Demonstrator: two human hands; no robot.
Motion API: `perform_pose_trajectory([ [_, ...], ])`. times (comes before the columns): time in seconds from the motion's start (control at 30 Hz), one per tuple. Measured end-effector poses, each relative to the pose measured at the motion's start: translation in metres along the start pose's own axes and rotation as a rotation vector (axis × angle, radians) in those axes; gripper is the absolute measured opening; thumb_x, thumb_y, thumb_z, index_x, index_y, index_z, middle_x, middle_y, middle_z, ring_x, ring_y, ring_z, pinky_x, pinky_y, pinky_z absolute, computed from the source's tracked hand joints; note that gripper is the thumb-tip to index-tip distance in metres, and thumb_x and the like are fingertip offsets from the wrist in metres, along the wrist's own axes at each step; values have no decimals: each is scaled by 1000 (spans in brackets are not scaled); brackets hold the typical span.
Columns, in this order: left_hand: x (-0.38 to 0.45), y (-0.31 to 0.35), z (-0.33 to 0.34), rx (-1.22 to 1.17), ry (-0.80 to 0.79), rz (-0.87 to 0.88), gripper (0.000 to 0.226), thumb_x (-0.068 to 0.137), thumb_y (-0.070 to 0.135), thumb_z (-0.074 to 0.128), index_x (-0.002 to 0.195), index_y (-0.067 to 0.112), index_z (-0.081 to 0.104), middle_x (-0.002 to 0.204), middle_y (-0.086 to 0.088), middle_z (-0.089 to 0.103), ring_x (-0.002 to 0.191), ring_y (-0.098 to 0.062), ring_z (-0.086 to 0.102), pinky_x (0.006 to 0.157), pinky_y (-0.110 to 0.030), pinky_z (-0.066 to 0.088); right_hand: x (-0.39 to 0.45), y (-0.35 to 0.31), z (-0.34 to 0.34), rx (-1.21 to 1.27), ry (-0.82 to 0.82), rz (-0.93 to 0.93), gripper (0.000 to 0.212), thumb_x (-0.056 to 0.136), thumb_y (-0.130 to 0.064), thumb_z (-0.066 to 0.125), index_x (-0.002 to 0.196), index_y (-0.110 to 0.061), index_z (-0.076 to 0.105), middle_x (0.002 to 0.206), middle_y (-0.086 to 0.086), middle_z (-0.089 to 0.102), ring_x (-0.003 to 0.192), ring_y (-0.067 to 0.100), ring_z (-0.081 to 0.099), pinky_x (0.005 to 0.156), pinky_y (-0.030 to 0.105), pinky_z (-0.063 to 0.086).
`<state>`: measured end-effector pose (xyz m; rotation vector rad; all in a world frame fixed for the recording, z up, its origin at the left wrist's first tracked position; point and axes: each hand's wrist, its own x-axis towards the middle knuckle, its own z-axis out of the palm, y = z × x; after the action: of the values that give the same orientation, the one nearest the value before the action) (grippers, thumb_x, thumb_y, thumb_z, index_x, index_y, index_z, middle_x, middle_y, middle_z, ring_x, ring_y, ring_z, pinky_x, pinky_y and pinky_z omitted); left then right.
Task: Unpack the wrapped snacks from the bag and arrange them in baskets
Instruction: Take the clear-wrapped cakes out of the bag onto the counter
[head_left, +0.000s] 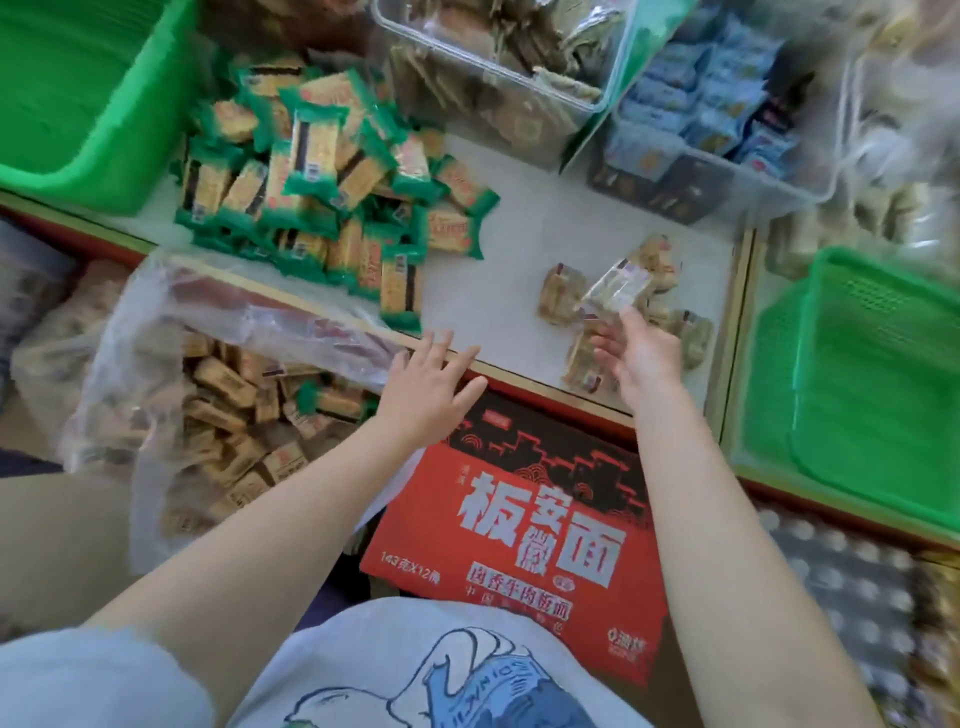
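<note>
A clear plastic bag full of brown wrapped snacks lies at the left, below the shelf edge. My left hand hovers beside its opening with fingers spread and holds nothing. My right hand pinches one clear-wrapped snack above a small group of similar clear-wrapped snacks on the white shelf. A heap of green-wrapped snacks covers the shelf's left part. One green basket stands at the far left, another green basket at the right.
Two clear bins stand at the back: one with brownish packs, one with blue packs. A red noodle carton lies below the shelf in front of me. Packed goods fill the floor at the lower right.
</note>
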<state>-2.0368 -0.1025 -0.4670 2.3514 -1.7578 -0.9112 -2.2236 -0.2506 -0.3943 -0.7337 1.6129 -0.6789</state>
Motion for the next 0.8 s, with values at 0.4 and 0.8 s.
perform_pose_trajectory([
  [0.4,-76,-78,19,-175,314,-234,66,97,53,21,154,22,36,165,-1,22,154,-19,10,123,-44,7,-74,90,80,-375,-333,-8,5,98,-10,55,100,-9,60,80,9,70,60,13,64,57,23,55],
  [0.8,-183,-243,71,-201,-88,-612,65,103,54,33,160,26,16,163,-9,25,146,-30,26,112,-46,26,-119,232,230,-898,-579,32,22,92,-14,62,112,-8,66,113,6,66,106,23,59,82,25,40],
])
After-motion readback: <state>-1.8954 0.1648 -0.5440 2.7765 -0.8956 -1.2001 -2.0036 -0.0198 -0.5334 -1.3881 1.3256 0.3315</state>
